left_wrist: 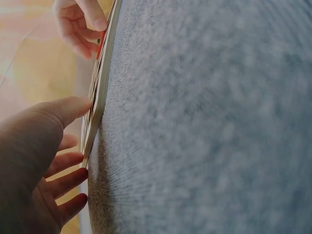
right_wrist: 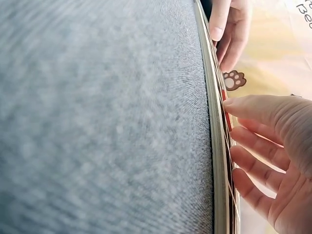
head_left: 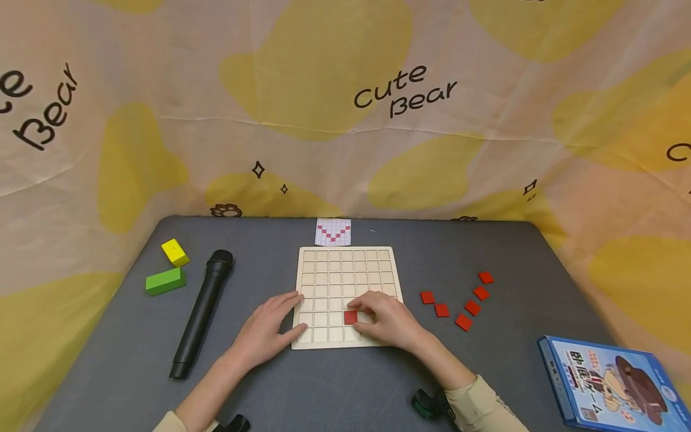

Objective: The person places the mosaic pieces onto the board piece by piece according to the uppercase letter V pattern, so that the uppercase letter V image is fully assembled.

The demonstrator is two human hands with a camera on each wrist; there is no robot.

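Right grip [head_left: 390,318] pinching red tile [head_left: 350,317] | flat (square, equal-sided), edges aligned with board [head_left: 329,290] | left grip [head_left: 268,329] spread

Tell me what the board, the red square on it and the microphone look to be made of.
Board: probably wood, matte and seemingly unpainted, going by its pale cream colour.
Red square: painted wood or plastic; its flat, even colour leaves that open.
Microphone: likely plastic or coated metal, given its smooth-looking black handle.
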